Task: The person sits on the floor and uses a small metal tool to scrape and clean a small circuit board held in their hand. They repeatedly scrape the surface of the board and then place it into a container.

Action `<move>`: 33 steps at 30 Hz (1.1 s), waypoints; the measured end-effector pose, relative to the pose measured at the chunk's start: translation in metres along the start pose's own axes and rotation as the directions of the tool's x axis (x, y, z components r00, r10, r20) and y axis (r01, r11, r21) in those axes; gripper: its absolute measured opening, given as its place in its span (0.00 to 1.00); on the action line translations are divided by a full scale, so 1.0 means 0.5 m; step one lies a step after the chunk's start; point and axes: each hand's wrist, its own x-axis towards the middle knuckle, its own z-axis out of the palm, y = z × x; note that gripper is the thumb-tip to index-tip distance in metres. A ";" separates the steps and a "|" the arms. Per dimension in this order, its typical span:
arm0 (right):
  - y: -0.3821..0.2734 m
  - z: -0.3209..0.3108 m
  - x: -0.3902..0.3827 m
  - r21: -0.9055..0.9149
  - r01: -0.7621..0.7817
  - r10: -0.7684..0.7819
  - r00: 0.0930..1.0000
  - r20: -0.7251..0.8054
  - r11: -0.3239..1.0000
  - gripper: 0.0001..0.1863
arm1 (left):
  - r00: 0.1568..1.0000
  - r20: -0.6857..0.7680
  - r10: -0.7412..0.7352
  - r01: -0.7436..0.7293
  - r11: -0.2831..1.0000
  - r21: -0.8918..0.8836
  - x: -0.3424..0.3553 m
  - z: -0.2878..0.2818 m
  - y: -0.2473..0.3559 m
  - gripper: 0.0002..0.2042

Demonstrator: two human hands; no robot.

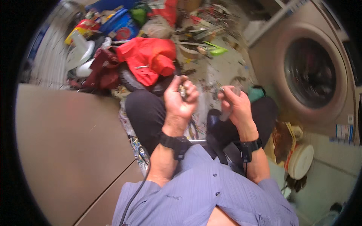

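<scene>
A small, blurred, brassy-looking piece point(183, 91) is clasped in the curled left grip point(178, 102); a translucent greyish strip point(226, 113) is held by the right grip point(239, 104), both above the littered floor point(226, 64).

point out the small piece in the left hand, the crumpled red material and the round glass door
Small piece point(183, 91), head view: its exposed middle
Crumpled red material point(149, 56), head view: its central folds
Round glass door point(311, 71), head view: its dark glass
</scene>
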 end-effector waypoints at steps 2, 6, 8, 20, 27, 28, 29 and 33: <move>0.008 0.018 0.019 -0.050 0.017 -0.016 1.000 0.018 0.999 0.11 | 0.998 -0.058 -0.002 0.004 0.999 0.033 -0.003 0.000 -0.011 0.15; 0.062 0.042 0.080 -0.202 -0.018 0.026 0.999 0.035 0.979 0.15 | 0.996 -0.049 -0.068 0.069 0.998 0.007 -0.009 -0.005 -0.025 0.15; 0.104 0.050 0.118 -0.255 -0.102 0.120 0.991 0.053 0.962 0.11 | 0.996 -0.046 -0.082 0.083 0.996 0.015 -0.014 -0.009 -0.031 0.14; 0.182 0.190 0.154 -0.564 -0.031 0.215 0.941 0.263 0.825 0.15 | 0.994 -0.043 -0.099 0.100 0.995 0.023 -0.047 -0.017 -0.030 0.16; 0.122 0.250 0.259 -0.561 0.164 0.117 0.895 0.431 0.811 0.26 | 0.999 0.003 -0.039 0.039 0.998 -0.041 -0.064 0.003 -0.002 0.16; 0.117 0.224 0.250 -0.544 0.098 0.172 0.889 0.424 0.833 0.25 | 1.000 -0.002 -0.007 0.007 0.999 -0.039 -0.064 0.005 0.000 0.16; 0.112 0.198 0.242 -0.511 0.055 0.202 0.879 0.433 0.858 0.25 | 1.000 -0.011 0.001 -0.001 0.999 -0.040 -0.063 0.006 -0.001 0.17; 0.089 0.120 0.189 -0.681 0.047 0.195 0.942 0.274 0.731 0.16 | 0.999 0.038 0.009 -0.006 0.996 -0.086 -0.055 -0.001 -0.003 0.19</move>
